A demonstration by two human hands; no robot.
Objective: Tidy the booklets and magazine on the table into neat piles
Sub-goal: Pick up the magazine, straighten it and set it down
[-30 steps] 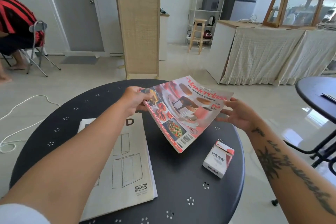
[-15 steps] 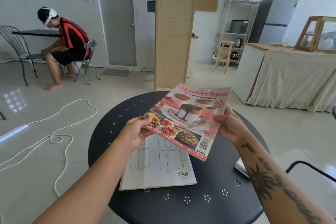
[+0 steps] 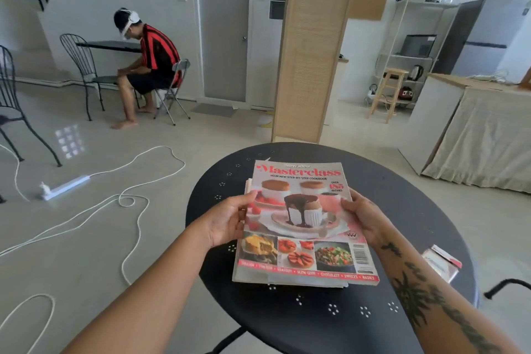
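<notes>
1. Where a second ago I held the magazine (image 3: 304, 224) tilted in the air, it now lies flat on the booklets (image 3: 304, 284) on the table (image 3: 402, 195): one pile formed.
2. My left hand (image 3: 227, 221) and right hand (image 3: 365, 218) grasp its side edges, fingers (image 3: 247, 201) curled over the rims.

A: What's on the round black table (image 3: 402, 210)?
B: One magazine (image 3: 304, 224), lying on paler sheets; I can't count those. One small red and white box (image 3: 441, 263) too.
A: Hands?
B: Two, the left hand (image 3: 227, 220) and the right hand (image 3: 363, 217).
A: Around the room?
B: One seated person (image 3: 149, 63), two wire chairs (image 3: 83, 66), one wooden stool (image 3: 388, 92), one fridge (image 3: 485, 37)
</notes>
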